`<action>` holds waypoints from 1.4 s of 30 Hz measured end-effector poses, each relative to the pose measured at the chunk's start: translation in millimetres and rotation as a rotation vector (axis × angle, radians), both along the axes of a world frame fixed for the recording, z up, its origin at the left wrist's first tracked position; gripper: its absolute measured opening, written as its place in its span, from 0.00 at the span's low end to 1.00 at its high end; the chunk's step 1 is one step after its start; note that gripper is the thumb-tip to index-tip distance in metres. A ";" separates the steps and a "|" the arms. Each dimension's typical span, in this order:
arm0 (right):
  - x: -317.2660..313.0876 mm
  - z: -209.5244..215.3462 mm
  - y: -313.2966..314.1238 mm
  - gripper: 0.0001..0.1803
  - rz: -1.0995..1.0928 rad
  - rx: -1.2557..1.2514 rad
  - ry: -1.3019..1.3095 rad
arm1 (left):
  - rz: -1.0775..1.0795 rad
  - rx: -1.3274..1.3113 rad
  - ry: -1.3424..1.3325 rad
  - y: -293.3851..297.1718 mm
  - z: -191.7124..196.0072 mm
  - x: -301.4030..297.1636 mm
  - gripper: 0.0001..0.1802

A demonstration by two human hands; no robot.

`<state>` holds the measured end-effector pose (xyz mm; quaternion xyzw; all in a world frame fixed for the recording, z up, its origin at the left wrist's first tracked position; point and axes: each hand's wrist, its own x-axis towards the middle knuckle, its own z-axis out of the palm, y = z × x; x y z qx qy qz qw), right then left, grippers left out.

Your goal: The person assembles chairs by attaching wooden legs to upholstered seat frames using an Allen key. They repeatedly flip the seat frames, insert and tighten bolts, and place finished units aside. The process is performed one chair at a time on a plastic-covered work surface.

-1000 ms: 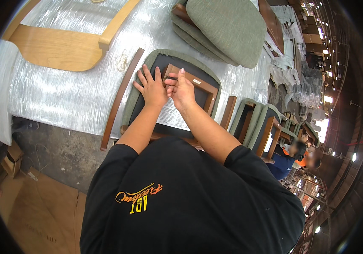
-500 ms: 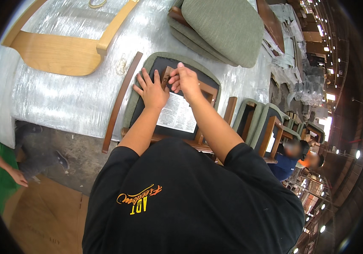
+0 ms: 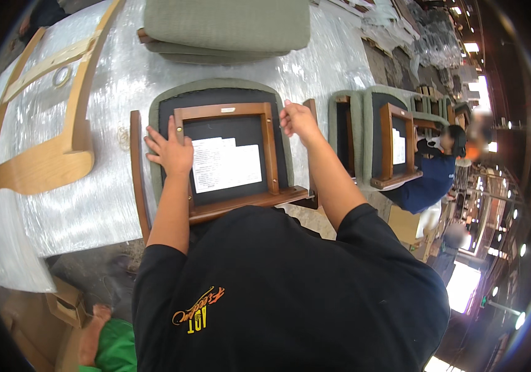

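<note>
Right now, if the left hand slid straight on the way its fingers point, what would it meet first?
The left hand points up the table, so probably the seat's green padded edge, then the stacked green cushions; depth is unclear.

Both arms reach forward, left hand (image 3: 170,150) flat, right hand (image 3: 298,120) curled.
</note>
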<state>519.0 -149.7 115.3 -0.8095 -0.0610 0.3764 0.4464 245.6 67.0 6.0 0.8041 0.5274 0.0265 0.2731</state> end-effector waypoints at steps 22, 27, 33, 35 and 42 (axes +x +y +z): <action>-4.3 -41.3 -3.4 0.25 0.194 -0.018 -0.333 | 0.008 0.047 -0.052 -0.2 -12.4 -2.3 0.41; -8.5 -26.3 7.2 0.22 -0.354 0.253 0.341 | 0.006 0.047 -0.031 -0.9 -9.7 -1.9 0.41; -17.0 -22.9 1.0 0.21 -0.229 0.194 0.239 | 0.004 0.070 -0.063 -1.9 -12.3 -3.4 0.40; -15.9 -19.0 2.0 0.22 0.276 -0.047 -0.240 | 0.011 0.057 -0.071 -2.2 -12.5 -3.2 0.40; -6.7 -0.5 6.3 0.23 0.672 -0.153 -0.543 | 0.016 0.041 -0.078 -1.4 -8.0 -2.1 0.40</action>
